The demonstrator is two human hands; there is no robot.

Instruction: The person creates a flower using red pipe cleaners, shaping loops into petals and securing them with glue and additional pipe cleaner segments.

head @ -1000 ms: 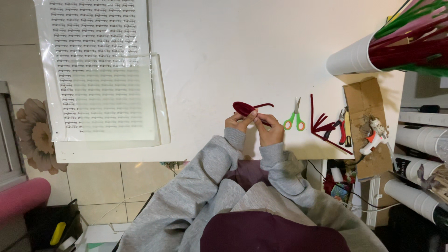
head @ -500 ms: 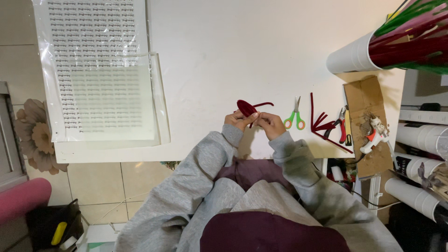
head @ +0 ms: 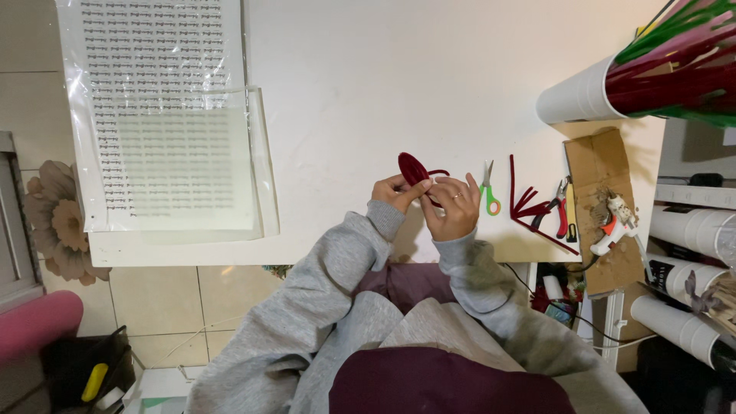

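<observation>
— What do the hands have now?

— Both meet over the near edge of the white table (head: 368,100). The left hand (head: 393,193) pinches the lower end of a dark red petal-shaped loop (head: 412,168), thumb and fingers closed on it. The right hand (head: 454,207) is closed on the same piece from the other side, a ring showing on one finger, and a thin dark red tail curls out to the right just above it.

— Different from a second ago?

— A little. The loop stood lower then and leaned more to the right, close over the knuckles; now it rises above the left hand, more upright and fuller. The hands themselves have stayed in nearly the same spot, pressed together. The grey sleeves have shifted slightly.

— And around them?

— Nothing else has moved. Green-handled scissors (head: 488,192) lie just right of the right hand, then loose dark red strips (head: 525,203), red-handled pliers (head: 560,207) and a glue gun (head: 616,224) resting on a piece of cardboard (head: 594,165). A printed sheet in a clear sleeve (head: 169,115) lies well apart on the left, and a white cup (head: 583,96) of red and green stems sits at the far right.
</observation>
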